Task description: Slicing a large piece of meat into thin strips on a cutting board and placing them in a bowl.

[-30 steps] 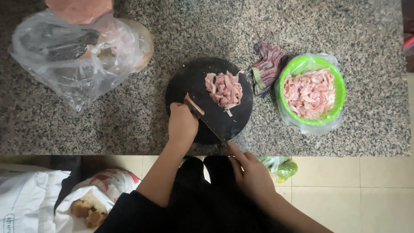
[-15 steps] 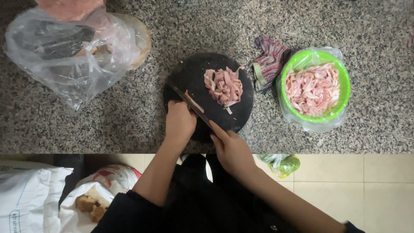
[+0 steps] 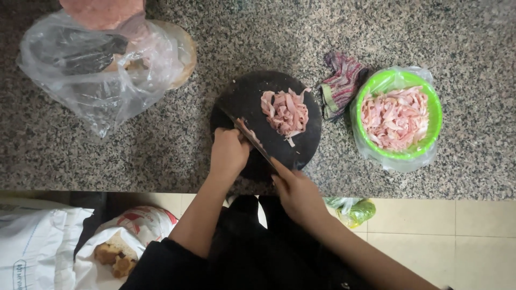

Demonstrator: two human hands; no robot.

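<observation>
The left hand [image 3: 228,153] is closed over a small strip of raw pink meat [image 3: 248,131] at the near-left part of the round dark cutting board [image 3: 242,99], and the strip is pressed down by the curled fingers. The right hand [image 3: 295,190] is closed around the handle of a knife [image 3: 263,153], whose dark blade lies slanted across the board just beside the left fingers; the exact edge of the blade is hard to see against the dark board, so the touching point probably lies at the strip. For a good cut, the fingertips should be kept tucked back from the blade, and the strip should be held flat and steady. A heap of sliced meat [image 3: 286,111] lies on the far-right part of the board, near the blade, and it could be disturbed by a long stroke. Just beside the board on the right a striped cloth [image 3: 341,80] is crumpled, and next to it a green bowl [image 3: 435,115] lined with clear plastic holds more slices. Well apart on the left of the speckled table [image 3: 161,150], a clear plastic bag [image 3: 80,91] with dark contents is resting.
</observation>
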